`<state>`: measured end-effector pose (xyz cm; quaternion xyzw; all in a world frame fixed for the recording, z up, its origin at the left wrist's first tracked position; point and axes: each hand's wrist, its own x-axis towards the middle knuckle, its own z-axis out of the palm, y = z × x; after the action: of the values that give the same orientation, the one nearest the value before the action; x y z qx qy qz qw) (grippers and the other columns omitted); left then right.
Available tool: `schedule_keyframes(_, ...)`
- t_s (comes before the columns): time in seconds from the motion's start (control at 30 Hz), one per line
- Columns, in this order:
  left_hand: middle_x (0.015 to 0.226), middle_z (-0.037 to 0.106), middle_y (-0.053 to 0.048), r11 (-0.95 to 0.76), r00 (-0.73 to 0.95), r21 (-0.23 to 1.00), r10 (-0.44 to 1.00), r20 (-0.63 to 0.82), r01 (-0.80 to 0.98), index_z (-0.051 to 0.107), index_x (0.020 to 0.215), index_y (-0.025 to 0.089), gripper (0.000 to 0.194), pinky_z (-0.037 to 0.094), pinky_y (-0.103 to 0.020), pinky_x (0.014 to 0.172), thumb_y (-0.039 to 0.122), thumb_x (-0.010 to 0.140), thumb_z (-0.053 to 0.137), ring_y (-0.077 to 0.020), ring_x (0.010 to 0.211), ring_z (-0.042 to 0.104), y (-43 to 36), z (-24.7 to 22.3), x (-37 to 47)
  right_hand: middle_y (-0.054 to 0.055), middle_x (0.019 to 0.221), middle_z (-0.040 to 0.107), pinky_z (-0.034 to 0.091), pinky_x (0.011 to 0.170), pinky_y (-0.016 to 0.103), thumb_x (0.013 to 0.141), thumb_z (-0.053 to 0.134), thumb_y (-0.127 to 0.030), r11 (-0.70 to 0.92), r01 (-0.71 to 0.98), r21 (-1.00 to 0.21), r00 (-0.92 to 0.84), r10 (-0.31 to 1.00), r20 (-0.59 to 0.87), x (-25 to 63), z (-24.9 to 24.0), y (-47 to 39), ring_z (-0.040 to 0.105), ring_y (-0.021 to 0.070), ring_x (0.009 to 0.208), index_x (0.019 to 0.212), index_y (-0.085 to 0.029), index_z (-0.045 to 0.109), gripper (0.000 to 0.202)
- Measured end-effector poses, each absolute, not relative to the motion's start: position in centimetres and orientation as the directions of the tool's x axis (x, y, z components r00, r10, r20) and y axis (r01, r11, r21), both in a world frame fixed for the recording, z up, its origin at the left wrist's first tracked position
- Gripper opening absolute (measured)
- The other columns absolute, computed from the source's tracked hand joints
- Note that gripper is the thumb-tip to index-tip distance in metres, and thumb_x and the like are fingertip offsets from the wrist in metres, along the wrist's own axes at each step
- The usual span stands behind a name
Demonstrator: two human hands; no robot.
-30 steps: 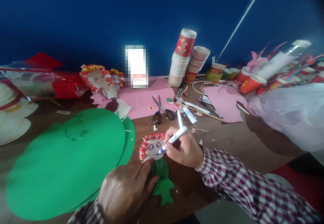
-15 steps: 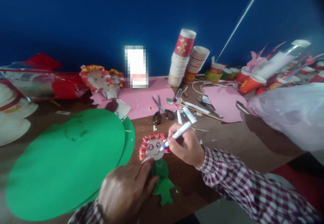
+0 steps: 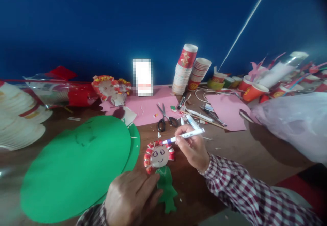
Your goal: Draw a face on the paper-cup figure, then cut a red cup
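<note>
Figure, paper: round pale face with inked eyes and curved smile, edged in folded red-and-white segments; flat green body below, ending in points. The figure (image 3: 159, 156) is laid on the brown wood-grained table (image 3: 245, 157), at the centre of the clock face used here.

Left hand (image 3: 133, 195), between 7 and 8 o'clock: palm down, fingers extended and close together, fingertips placed at the green neck and upper body; nothing seen gripped.

Right hand (image 3: 192, 151), 3 o'clock: fingers and thumb closed round the smooth white barrel of a marker (image 3: 186, 136). Its purple end is pointed at the red edging; whether contact is made cannot be told.

Scissors (image 3: 166, 117), 12 o'clock: metal blades spread, black handles, partly on matte pink paper (image 3: 143, 111).

Green paper ovals (image 3: 81, 164), 9 o'clock: broad, smooth, overlapped.

Frilled paper figures (image 3: 109, 89), between 10 and 11 o'clock: red-and-yellow crimped rims.

Cup stacks (image 3: 185, 69), 1 o'clock: two, printed paper, nested and leaning.

Plastic bag (image 3: 293, 120), 3 o'clock, well apart: whitish, translucent, crumpled.
</note>
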<state>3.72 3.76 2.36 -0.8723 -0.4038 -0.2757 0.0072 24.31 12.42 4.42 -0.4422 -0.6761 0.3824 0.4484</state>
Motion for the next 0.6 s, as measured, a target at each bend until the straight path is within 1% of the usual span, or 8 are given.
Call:
schedule_keyframes(0.17, 0.065, 0.063, -0.002, -0.703, 0.501, 0.279, 0.680, 0.535, 0.655, 0.062, 0.094, 0.019, 0.014, 0.042, -0.028, 0.052, 0.021, 0.083, 0.054, -0.0159, 0.058, 0.058, 4.0, 3.2, 3.8, -0.002, 0.062, 0.052, 0.038, 0.048, 0.023, 0.084, 0.050, -0.023, 0.336, 0.284, -0.898, -0.199, 0.937, 0.287, 24.5, 4.4, 12.6, 0.044, 0.0107, 0.051, 0.086, -0.019, 0.053, 0.006)
schedule_keyframes(0.3, 0.062, 0.062, -0.001, -0.642, 0.386, 0.330, 0.715, 0.583, 0.692, 0.064, 0.086, 0.020, 0.013, 0.040, -0.026, 0.051, 0.018, 0.083, 0.052, -0.0131, 0.054, 0.054, 4.6, 3.7, 3.2, -0.001, 0.065, 0.055, 0.042, 0.051, 0.024, 0.087, 0.050, -0.027, 0.358, 0.315, -0.879, -0.168, 0.932, 0.320, 24.7, 4.0, 12.8, 0.049, 0.0120, 0.054, 0.089, -0.019, 0.055, 0.010)
schedule_keyframes(0.47, 0.065, 0.065, -0.003, -0.516, 0.225, 0.402, 0.782, 0.581, 0.756, 0.065, 0.080, 0.017, 0.019, 0.043, -0.026, 0.057, 0.018, 0.086, 0.047, -0.0136, 0.058, 0.057, 5.6, 3.2, 2.0, 0.002, 0.073, 0.060, 0.046, 0.054, 0.024, 0.090, 0.048, -0.028, 0.424, 0.320, -0.847, -0.174, 0.905, 0.388, 24.8, 3.9, 13.0, 0.056, 0.0133, 0.060, 0.093, -0.019, 0.056, 0.014)
schedule_keyframes(0.57, 0.068, 0.066, -0.004, -0.498, 0.186, 0.404, 0.776, 0.602, 0.767, 0.065, 0.079, 0.016, 0.018, 0.046, -0.027, 0.058, 0.018, 0.086, 0.048, -0.0148, 0.059, 0.059, 5.2, 3.2, 1.9, 0.004, 0.080, 0.063, 0.046, 0.053, 0.023, 0.090, 0.047, -0.029, 0.449, 0.348, -0.823, -0.178, 0.894, 0.412, 24.7, 4.0, 12.8, 0.059, 0.0138, 0.063, 0.097, -0.018, 0.057, 0.016)
schedule_keyframes(0.6, 0.069, 0.066, -0.004, -0.504, 0.198, 0.405, 0.778, 0.596, 0.763, 0.065, 0.080, 0.016, 0.018, 0.046, -0.028, 0.058, 0.017, 0.086, 0.047, -0.0152, 0.060, 0.059, 4.6, 3.4, 2.1, 0.004, 0.081, 0.064, 0.046, 0.053, 0.023, 0.090, 0.048, -0.029, 0.460, 0.366, -0.809, -0.182, 0.888, 0.423, 24.7, 4.0, 12.6, 0.060, 0.0139, 0.064, 0.097, -0.018, 0.057, 0.016)
